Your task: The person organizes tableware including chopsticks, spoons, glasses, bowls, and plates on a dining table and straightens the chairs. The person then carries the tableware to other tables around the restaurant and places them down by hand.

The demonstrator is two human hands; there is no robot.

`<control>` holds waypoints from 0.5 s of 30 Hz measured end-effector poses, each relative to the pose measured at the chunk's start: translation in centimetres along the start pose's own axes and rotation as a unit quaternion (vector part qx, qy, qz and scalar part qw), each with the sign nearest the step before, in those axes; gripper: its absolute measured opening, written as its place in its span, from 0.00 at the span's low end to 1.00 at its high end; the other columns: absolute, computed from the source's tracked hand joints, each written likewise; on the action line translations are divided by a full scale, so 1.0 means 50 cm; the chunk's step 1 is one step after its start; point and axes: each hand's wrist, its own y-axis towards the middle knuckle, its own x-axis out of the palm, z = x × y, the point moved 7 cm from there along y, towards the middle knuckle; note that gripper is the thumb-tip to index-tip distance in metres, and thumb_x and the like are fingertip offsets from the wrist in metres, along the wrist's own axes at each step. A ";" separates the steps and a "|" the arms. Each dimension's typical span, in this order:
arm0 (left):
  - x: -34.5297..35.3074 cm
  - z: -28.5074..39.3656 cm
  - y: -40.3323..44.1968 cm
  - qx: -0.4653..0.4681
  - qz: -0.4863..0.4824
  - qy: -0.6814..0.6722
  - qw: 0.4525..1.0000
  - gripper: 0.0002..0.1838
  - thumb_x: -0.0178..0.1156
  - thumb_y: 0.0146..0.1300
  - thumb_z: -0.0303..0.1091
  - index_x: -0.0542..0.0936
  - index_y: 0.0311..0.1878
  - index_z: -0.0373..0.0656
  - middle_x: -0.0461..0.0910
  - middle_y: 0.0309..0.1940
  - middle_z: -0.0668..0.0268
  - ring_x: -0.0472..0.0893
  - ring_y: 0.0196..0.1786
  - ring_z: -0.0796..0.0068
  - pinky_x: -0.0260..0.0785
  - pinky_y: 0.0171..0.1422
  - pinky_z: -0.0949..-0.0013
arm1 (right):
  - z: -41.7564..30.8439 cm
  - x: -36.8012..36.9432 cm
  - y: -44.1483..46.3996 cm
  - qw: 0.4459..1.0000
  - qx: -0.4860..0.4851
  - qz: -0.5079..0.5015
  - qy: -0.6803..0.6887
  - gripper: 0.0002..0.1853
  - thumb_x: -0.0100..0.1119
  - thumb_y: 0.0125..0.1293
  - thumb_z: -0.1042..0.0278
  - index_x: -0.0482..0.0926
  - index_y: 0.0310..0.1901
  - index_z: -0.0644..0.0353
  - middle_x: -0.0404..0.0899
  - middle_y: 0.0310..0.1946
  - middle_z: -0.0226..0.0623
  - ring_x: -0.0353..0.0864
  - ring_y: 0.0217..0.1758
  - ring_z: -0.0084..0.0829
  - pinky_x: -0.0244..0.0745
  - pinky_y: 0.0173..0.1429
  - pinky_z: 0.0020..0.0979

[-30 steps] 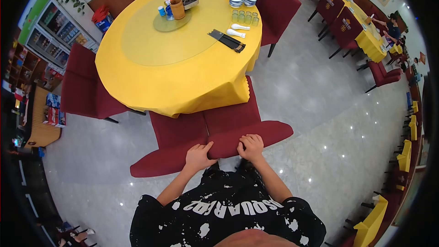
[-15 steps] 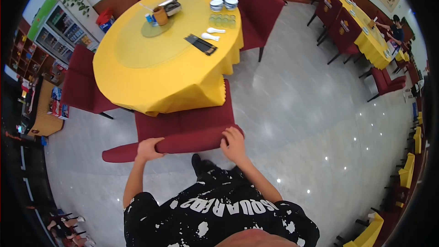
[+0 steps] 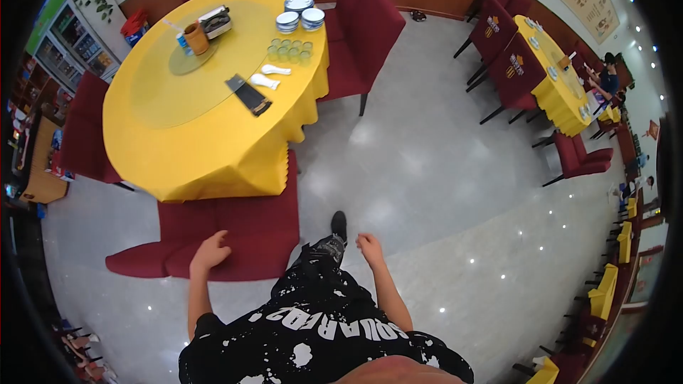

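Observation:
A dark red chair [image 3: 235, 252] stands with its seat partly under the yellow cloth of a round table [image 3: 192, 163]. Over the chair's backrest is my left hand [image 3: 210, 251], open with bent fingers and nothing in it; whether it still touches the fabric I cannot tell. Off to the chair's right, my right hand [image 3: 370, 250] hangs above the grey floor, loosely curled, fingers a little apart, holding nothing. On the table are black-wrapped packets [image 3: 248, 95], white spoons [image 3: 265, 82], several glasses [image 3: 290, 50] and stacked bowls [image 3: 287, 22].
Another red chair [image 3: 366, 28] stands right of the table, and one more [image 3: 89, 128] at its left. A wooden holder [image 3: 196, 39] is on the glass turntable. A long yellow-covered table [image 3: 565, 92] with red chairs is farther right, a person [image 3: 608, 78] beside it. Grey tiled floor [image 3: 413, 163] lies between.
Both hands have come off the chair's backrest top. My right hand is now over the floor, and my body has shifted right, a foot stepping forward beside the chair.

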 end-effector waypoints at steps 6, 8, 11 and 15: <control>0.196 0.556 0.361 0.239 -0.045 0.094 0.965 0.33 0.60 0.58 0.41 0.72 0.69 0.41 0.79 0.60 0.49 0.77 0.63 0.49 0.67 0.69 0.51 | 0.402 -0.330 -0.020 0.935 0.355 -0.002 -0.015 0.14 0.55 0.68 0.59 0.83 0.42 0.61 0.84 0.30 0.40 0.83 0.33 0.31 0.76 0.37 0.36; 0.238 0.800 0.411 0.351 -0.030 0.084 0.932 0.31 0.59 0.61 0.41 0.72 0.68 0.41 0.79 0.58 0.49 0.78 0.62 0.49 0.67 0.68 0.50 | 0.419 -0.449 -0.037 0.908 0.417 0.031 0.011 0.14 0.55 0.68 0.59 0.82 0.43 0.61 0.84 0.30 0.40 0.83 0.33 0.31 0.76 0.37 0.36; 0.289 1.113 0.447 0.482 -0.017 0.046 0.875 0.29 0.58 0.64 0.41 0.72 0.67 0.40 0.80 0.56 0.49 0.79 0.59 0.48 0.68 0.67 0.48 | 0.397 -0.576 -0.009 0.882 0.463 0.071 0.051 0.14 0.55 0.67 0.59 0.81 0.43 0.61 0.84 0.31 0.40 0.83 0.33 0.32 0.76 0.36 0.37; 0.283 1.406 0.471 0.553 -0.180 -0.034 0.813 0.28 0.58 0.66 0.46 0.75 0.66 0.42 0.80 0.57 0.51 0.79 0.58 0.49 0.70 0.65 0.51 | 0.357 -0.649 0.179 0.879 0.459 0.082 0.097 0.14 0.54 0.67 0.59 0.80 0.44 0.60 0.84 0.31 0.41 0.83 0.32 0.33 0.76 0.36 0.39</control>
